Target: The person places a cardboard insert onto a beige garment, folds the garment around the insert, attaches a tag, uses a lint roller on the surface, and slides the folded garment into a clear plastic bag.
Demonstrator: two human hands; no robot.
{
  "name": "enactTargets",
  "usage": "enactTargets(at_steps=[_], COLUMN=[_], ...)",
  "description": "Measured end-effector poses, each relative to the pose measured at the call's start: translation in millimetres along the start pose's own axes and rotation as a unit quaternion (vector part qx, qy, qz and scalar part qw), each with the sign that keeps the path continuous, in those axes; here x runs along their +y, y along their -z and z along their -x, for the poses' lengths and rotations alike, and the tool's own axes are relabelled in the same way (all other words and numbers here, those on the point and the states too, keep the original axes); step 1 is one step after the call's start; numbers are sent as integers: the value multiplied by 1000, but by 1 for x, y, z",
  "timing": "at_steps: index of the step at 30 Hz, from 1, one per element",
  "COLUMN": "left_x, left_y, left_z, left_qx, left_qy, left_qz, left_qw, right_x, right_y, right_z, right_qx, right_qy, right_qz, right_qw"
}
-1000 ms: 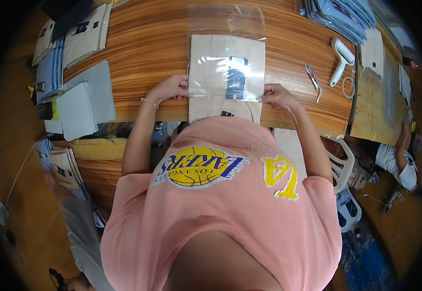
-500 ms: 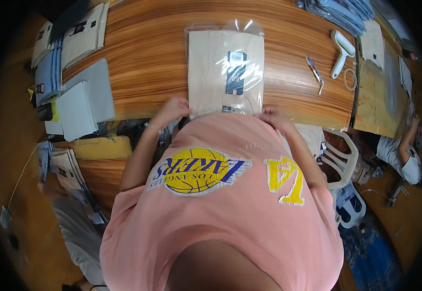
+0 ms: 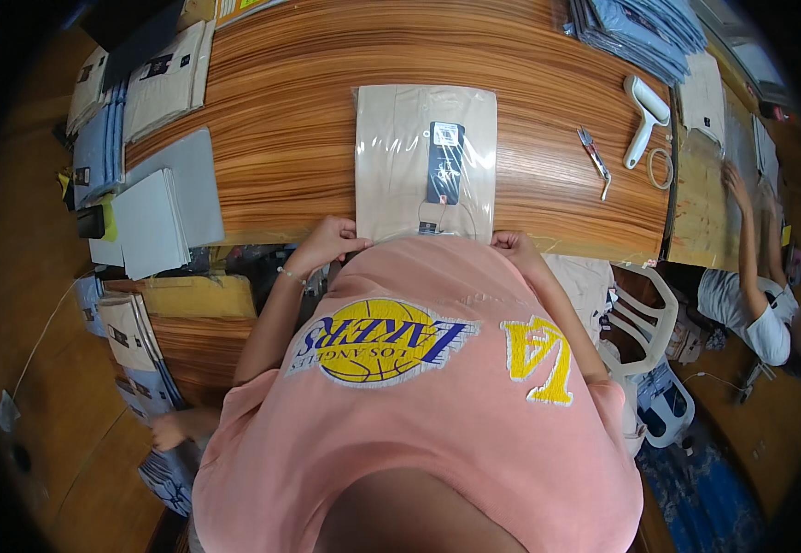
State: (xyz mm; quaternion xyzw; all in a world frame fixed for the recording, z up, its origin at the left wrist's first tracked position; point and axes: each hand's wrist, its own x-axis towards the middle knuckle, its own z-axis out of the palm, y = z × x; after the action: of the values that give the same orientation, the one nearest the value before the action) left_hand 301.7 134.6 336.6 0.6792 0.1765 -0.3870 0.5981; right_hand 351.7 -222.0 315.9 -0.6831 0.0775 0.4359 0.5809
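A folded beige garment in a clear plastic bag (image 3: 391,166) lies flat on the wood-grain table, against its near edge in front of my body. Through the shiny plastic show a dark hang tag (image 3: 446,164) with a pale label and a thin string loop. At the near left corner of the bag, my left hand (image 3: 329,243) is closed, thumb and fingers pinching the edge. My right hand (image 3: 516,249) has its fingers curled on the near right corner. My pink shirt hides the bag's near edge between them.
Right on the table lie a white lint roller (image 3: 644,120), small snips (image 3: 594,161) and a tape ring (image 3: 660,170). Blue bagged garments (image 3: 635,37) are stacked far right. Beige packs (image 3: 165,78) and white sheets (image 3: 150,217) stand left. Other people's hands (image 3: 170,430) (image 3: 737,189) show at both sides.
The loose plastic beyond the garment's far edge no longer sticks out. Bag and table sit lower in the picture. Both hands stay at the near corners. The person at right now reaches onto the side table.
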Motion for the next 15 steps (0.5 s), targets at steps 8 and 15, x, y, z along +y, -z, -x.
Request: enactTargets(at_steps=[8,15], left_x=[95,86], left_y=[7,-37], left_z=[-19,-68], left_qx=[340,202], left_qy=[-144,-353], left_qz=[-425,-495], left_qw=[827,768], right_x=[-53,-95], right_y=[16,-10], right_z=[-68,-76], right_qx=[78,39], right_qy=[125,78], right_qz=[23,-172], right_qw=[989,981])
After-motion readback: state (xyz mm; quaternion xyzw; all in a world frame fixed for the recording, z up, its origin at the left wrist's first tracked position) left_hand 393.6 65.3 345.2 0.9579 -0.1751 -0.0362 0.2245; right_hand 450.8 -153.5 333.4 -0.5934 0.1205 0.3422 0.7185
